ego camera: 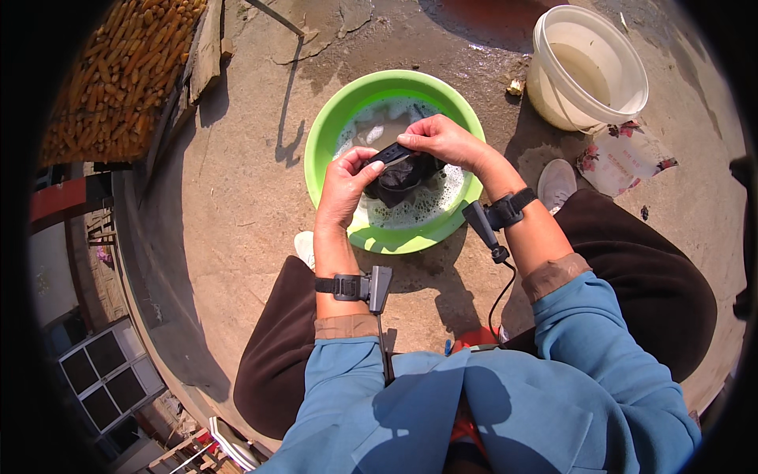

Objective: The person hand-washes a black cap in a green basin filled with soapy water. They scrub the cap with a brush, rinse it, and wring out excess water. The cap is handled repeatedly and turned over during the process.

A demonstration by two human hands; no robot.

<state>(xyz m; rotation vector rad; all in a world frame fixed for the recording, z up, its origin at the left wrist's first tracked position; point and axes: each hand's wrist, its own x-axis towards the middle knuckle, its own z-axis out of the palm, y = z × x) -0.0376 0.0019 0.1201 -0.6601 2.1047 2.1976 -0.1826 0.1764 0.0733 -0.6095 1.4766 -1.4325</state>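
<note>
A wet black cloth item [402, 178], perhaps a cap with a strap, is stretched between my two hands above a round green plastic basin [394, 242]. My left hand [350, 181] pinches one end of its dark band between thumb and fingers. At the other end, my right hand [437, 137] grips the band the same way. Murky water with white suds [447, 192] fills the lower part of the basin. The lower folds of the cloth hang near the suds; whether they touch the water I cannot tell.
A translucent plastic bucket [542, 101] with a little cloudy water stands at the upper right. Beside it lies a printed plastic sheet [622, 157]. Corn cobs [127, 71] are heaped behind boards [204, 53] at the upper left. Wet concrete [391, 35] lies beyond the basin.
</note>
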